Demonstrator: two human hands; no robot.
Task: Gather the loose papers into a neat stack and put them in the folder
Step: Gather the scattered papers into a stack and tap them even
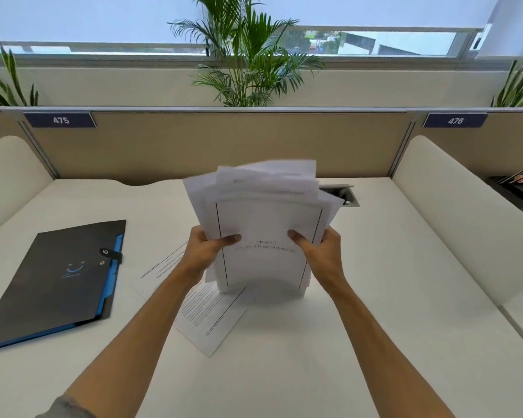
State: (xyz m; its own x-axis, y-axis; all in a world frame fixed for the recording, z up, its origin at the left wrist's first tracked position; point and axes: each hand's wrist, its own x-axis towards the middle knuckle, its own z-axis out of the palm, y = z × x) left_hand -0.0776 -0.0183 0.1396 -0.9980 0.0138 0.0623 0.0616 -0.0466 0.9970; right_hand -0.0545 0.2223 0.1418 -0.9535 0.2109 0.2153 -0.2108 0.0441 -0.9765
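Observation:
I hold a bundle of white papers (266, 218) upright over the desk, its lower edge near the desktop and its top edges fanned and uneven. My left hand (207, 250) grips its left side and my right hand (320, 251) grips its right side, thumbs on the front sheet. Two loose printed sheets lie flat on the desk below: one (212, 318) under the bundle, another (163, 267) partly hidden by my left forearm. The black folder (58, 279) with blue inner edges lies shut at the left, its snap strap on the right edge.
The white desk (360, 327) is fenced by beige partitions labelled 475 and 476. A cable hatch (344, 196) sits open behind the papers. Cream side dividers stand at left and right. A tray with pens (517, 188) is beyond the right divider. Plants stand behind.

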